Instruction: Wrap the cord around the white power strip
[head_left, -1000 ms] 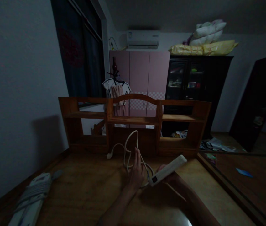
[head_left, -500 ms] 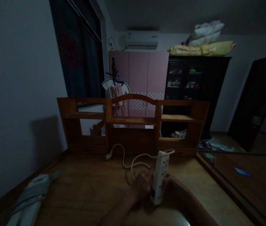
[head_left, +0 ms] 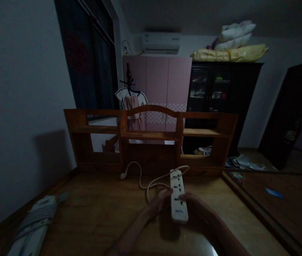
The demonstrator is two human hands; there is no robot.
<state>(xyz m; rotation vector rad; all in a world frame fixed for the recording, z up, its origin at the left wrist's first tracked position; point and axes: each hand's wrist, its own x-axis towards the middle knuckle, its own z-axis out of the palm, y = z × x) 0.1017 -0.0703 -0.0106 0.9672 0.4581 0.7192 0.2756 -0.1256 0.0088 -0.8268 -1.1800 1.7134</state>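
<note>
A white power strip (head_left: 178, 195) stands lengthwise above the wooden desk (head_left: 97, 217), sockets facing up. My left hand (head_left: 158, 201) grips its left side and my right hand (head_left: 197, 209) grips its right side. Its white cord (head_left: 151, 182) loops from the far end of the strip across the desk to a plug (head_left: 124, 175) lying near the hutch.
A wooden shelf hutch (head_left: 151, 135) spans the back of the desk. A second power strip with wound cord (head_left: 33, 227) lies at the near left. A grey wall is on the left. Beyond stand a pink wardrobe (head_left: 157, 85) and a dark cabinet (head_left: 220, 96).
The power strip has turned from lying crosswise to lengthwise with its sockets up. My left hand left the raised cord loop and closed on the strip; the cord dropped to the desk.
</note>
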